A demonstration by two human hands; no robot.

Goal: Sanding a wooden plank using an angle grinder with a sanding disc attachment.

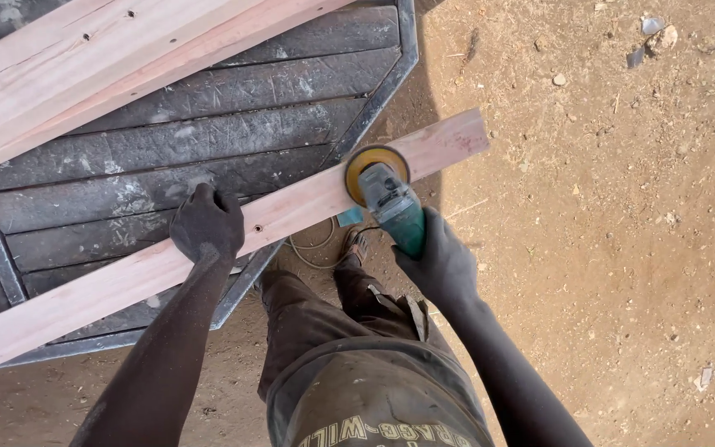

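- A long, pale pinkish wooden plank point(291, 211) lies slantwise across the view, rising from lower left to upper right, its right end jutting out over bare ground.
- The plank rests on a dark metal frame of ribbed, dusty slats point(208, 136) edged by a steel border.
- My left hand point(206, 225), dark with dust, presses down flat on the plank near its middle, fingers curled over the far edge, just beside a small drilled hole.
- My right hand point(439, 263) is wrapped tight around the body of a green handheld angle grinder point(392, 207), fingers closed about its grip.
- The grinder's round yellow sanding disc point(371, 168) sits against the plank's top face, near the right end.
- A second, wider pale wooden board point(93, 66) with small holes lies across the frame's upper left, well apart from my hands.
- Below the plank I see my own dark, dusty trousers point(324, 331) and a thin cord point(312, 248) looping on the ground just beside my feet.
- Reddish-brown dirt ground point(606, 207), strewn with small stones and scraps, fills the right side.
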